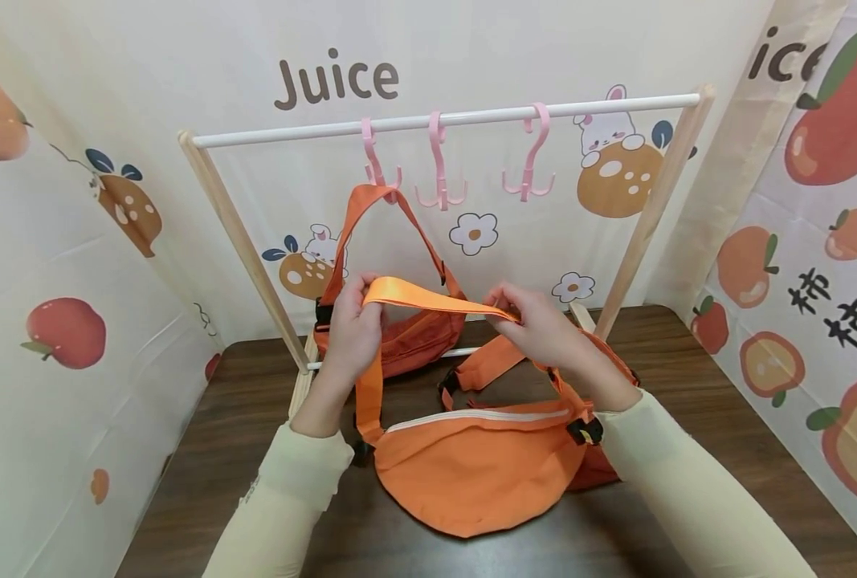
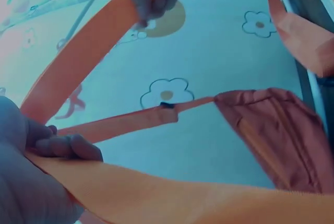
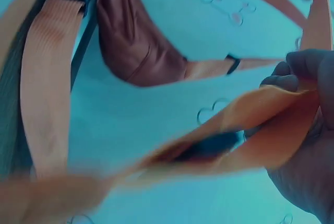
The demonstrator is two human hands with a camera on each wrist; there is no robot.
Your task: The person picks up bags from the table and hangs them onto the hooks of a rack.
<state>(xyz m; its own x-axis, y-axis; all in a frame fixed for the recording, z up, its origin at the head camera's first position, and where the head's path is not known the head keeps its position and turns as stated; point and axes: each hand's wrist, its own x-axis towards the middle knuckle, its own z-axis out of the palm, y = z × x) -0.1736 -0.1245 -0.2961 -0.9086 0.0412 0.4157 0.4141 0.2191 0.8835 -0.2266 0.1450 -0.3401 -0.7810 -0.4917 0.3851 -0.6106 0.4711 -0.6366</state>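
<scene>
Both hands hold the bright orange strap (image 1: 428, 298) of an orange waist bag (image 1: 479, 470), raised above the table. My left hand (image 1: 354, 331) grips one end of the raised stretch, and my right hand (image 1: 532, 323) pinches the other. The bag's body has a pale zipper and hangs low in front of me. In the right wrist view, the strap (image 3: 282, 135) spreads into two layers by the right hand (image 3: 305, 114). A darker orange waist bag (image 1: 421, 341) hangs behind by its strap from the left pink hook (image 1: 373, 156).
A white rail (image 1: 312, 131) on a wooden frame carries two more pink hooks, one in the middle (image 1: 439, 164) and one at right (image 1: 532, 156). On the brown table (image 1: 211, 482), another darker orange bag (image 1: 596, 470) lies partly hidden behind the front bag.
</scene>
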